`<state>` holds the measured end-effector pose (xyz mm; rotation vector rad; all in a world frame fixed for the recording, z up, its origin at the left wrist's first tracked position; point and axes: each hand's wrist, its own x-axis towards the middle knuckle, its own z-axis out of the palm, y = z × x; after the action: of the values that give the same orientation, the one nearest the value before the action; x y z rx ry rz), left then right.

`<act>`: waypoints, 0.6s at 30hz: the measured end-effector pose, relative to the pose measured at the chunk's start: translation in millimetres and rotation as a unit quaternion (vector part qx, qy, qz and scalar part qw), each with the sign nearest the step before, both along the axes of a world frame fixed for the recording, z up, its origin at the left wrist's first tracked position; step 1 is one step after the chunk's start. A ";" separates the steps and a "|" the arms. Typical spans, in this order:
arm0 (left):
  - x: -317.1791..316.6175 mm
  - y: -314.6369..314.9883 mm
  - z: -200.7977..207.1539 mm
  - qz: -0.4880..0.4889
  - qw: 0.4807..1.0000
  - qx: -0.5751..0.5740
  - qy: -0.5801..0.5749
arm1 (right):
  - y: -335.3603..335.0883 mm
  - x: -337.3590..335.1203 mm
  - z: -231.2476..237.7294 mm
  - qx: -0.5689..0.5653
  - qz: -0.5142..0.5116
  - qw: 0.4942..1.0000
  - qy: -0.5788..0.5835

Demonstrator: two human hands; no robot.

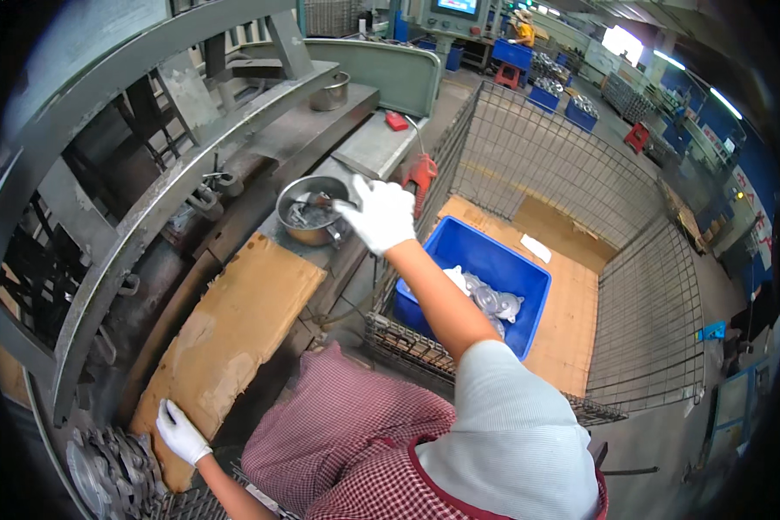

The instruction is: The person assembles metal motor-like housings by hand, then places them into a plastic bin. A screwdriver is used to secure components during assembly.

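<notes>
My right hand (380, 217), in a white glove, reaches over the right rim of a round metal pot (293, 227). Its thumb and forefinger stand apart, and I see nothing held between them. Grey metal pieces (303, 213) lie in the pot along with a dark brown stick-like thing (321, 200), whose end comes close to my fingertips. Lower left, my gloved left hand (182, 435) rests on a worn sheet of cardboard (225, 325), fingers stretched out. Beside that hand, grey metal castings (113, 475) are piled up.
A large machine frame (160, 191) rises on the left. A wire cage (546, 130) on the right holds a blue bin (529, 277) with metal castings (492, 302). A red air gun (420, 178) hangs beyond my right hand. A smaller pot (329, 93) stands farther back.
</notes>
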<state>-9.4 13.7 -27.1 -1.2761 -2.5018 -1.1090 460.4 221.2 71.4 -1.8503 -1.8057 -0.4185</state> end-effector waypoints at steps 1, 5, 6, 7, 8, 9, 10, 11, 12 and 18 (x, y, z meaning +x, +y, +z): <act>-5.0 2.7 -5.8 -0.003 1.000 0.024 -0.011 | 1.9 11.6 -12.3 0.072 -0.009 0.997 0.018; -6.4 6.4 -5.1 0.035 0.999 0.011 -0.003 | 7.6 35.8 -30.4 -0.011 0.033 0.995 0.098; -7.5 6.2 -8.2 0.034 0.995 0.032 0.091 | 12.6 40.0 -46.1 0.103 0.086 0.991 0.023; -8.5 8.2 -8.2 0.035 0.981 0.054 0.184 | 17.1 40.9 -56.1 0.215 0.136 0.966 -0.052; -8.9 9.4 -3.7 0.039 0.980 0.057 0.187 | 17.9 38.1 -58.7 0.219 0.139 0.964 -0.050; -8.6 9.4 1.9 0.044 0.969 0.087 0.226 | 18.8 35.6 -61.3 0.219 0.125 0.967 -0.033; -6.1 9.4 8.7 0.048 0.956 0.118 0.263 | 18.7 33.4 -61.6 0.218 0.110 0.970 -0.017; -1.3 8.4 18.5 0.053 0.957 0.113 0.263 | 16.4 28.7 -59.4 0.222 0.100 0.969 0.041; 5.7 6.7 28.5 0.055 0.956 0.116 0.264 | 14.8 25.8 -57.6 0.225 0.101 0.968 0.042; -5.8 0.5 10.4 0.035 0.979 0.019 0.202 | 14.8 18.0 -54.8 0.241 0.066 0.959 0.133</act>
<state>-15.2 14.2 -16.7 -1.2452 -2.1938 -0.7820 478.4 236.0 16.7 -1.3690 -1.4726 -0.4829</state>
